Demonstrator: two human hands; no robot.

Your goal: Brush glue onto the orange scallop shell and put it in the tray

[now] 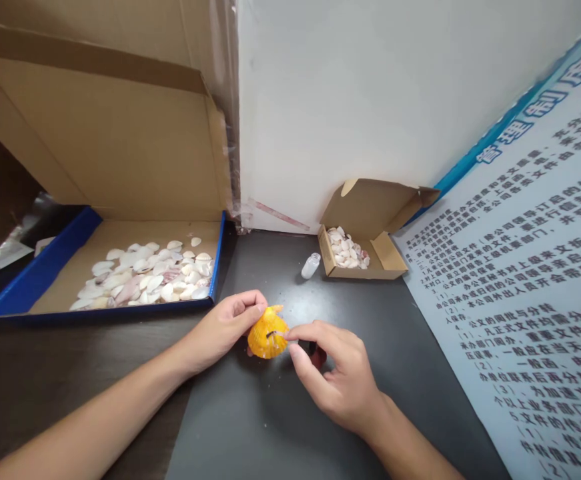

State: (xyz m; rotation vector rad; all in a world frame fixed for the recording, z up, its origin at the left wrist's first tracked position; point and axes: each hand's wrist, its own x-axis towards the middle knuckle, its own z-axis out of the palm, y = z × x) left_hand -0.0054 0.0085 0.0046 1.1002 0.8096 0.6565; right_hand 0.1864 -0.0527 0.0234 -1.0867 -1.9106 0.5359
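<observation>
An orange-yellow ribbed scallop shell (265,341) is held up over the dark table by my left hand (233,319), thumb on its upper edge. A short dark mark and a pale smear show on the shell's face. My right hand (337,363) is to the right of it, with the index fingertip at the shell's face and the thumb held apart below. The other fingers curl under, and a dark patch between them is too unclear to name. Beyond the hands a small white bottle (311,266) stands on the table.
At the left is an open cardboard box with a blue rim (216,260), holding many pale seashells (155,273). A smaller open cardboard box (365,272) with white shells (346,250) stands at the back right. A white wall (340,100) and a printed board (530,267) bound the table.
</observation>
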